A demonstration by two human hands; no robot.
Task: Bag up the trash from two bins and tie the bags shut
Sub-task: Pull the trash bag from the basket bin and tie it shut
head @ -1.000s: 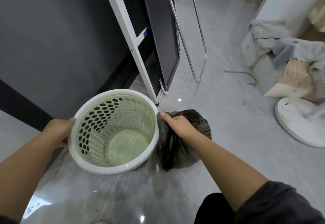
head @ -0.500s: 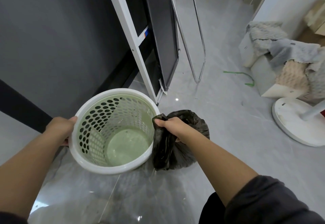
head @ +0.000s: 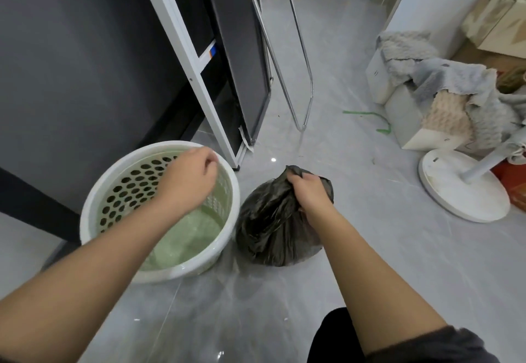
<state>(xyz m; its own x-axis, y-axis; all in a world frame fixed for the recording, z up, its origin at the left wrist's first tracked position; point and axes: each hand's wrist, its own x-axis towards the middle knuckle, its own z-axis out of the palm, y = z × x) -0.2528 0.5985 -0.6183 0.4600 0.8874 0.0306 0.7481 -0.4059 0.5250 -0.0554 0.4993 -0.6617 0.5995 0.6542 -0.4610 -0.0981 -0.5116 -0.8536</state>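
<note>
The left hand (head: 189, 180) has let go of the bin (head: 159, 211) rim and now hangs over its mouth, fingers loosely curled, holding nothing. The bag (head: 273, 228) has come down onto the grey tile floor (head: 370, 248), touching the bin's right side. The bin stands by a dark wall; right of it lie a white frame (head: 182, 60), a round white base (head: 461, 186) and piled cloth (head: 444, 86). The right hand (head: 308, 191) fists the bag's gathered neck.
</note>
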